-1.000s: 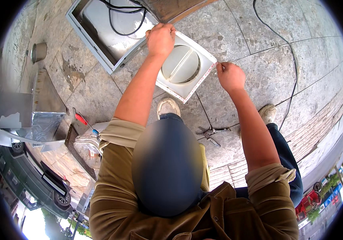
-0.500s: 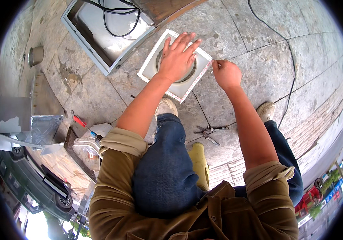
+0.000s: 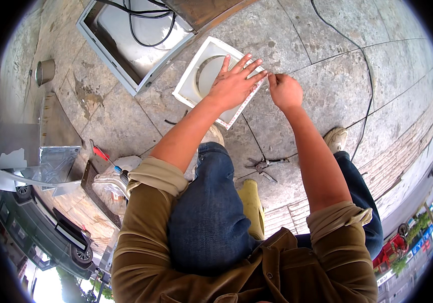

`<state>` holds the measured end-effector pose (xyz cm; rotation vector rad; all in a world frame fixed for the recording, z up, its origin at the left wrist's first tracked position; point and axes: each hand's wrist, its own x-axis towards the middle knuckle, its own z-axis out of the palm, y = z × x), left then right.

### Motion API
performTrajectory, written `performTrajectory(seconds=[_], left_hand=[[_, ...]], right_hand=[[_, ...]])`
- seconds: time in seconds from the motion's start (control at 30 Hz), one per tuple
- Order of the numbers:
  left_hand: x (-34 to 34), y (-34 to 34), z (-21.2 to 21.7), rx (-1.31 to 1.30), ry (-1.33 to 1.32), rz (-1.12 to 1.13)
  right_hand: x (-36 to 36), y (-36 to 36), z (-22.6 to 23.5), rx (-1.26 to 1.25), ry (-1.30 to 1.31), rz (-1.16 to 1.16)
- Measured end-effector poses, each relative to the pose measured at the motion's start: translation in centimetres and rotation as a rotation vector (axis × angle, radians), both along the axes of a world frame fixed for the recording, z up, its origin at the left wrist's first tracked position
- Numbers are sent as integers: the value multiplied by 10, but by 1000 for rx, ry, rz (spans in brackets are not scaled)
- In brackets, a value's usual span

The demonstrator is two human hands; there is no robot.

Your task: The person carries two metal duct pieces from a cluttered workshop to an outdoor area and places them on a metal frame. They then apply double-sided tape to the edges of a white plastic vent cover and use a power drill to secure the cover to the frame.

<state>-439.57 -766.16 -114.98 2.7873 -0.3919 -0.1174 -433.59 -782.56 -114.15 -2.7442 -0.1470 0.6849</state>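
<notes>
In metal tray, black cable

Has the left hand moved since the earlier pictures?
Yes. Judged against the open metal box on the floor, the left hand has moved rightward, away from it, and down toward the picture's lower edge.

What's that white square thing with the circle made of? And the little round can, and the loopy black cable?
The white square thing is probably plastic: smooth, pale and softly shiny. The round can looks like dull metal, thin-walled and greyish, though it's small here. The looped black cable seems rubber- or plastic-coated, since it's smooth, dark and bendy.
</notes>
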Motion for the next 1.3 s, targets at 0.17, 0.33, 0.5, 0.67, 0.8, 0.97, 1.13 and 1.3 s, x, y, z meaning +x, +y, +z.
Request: performTrajectory(seconds=[0.17, 0.33, 0.5, 0.67, 0.8, 0.97, 1.13, 1.3], left_hand=[[20, -1, -1, -192, 39, 102], [50, -11, 3, -105, 278, 74], [53, -16, -6, -139, 264, 79], [50, -17, -11, -177, 218, 108], [47, -18, -15, -209, 190, 128], [43, -21, -15, -217, 171, 104], [38, -15, -13, -244, 161, 112], [35, -12, -7, -308, 10, 87]], right_hand=[[-1, 0, 2, 50, -13, 13], [-5, 2, 1, 98, -84, 22], [-11, 4, -7, 39, -331, 175], [-20, 4, -10, -14, -512, 270], [-22, 2, -10, 32, -591, 301], [-26, -4, 2, 94, -678, 338], [-25, -24, 32, 267, -602, 96], [-29, -60, 13, 349, -372, -337]])
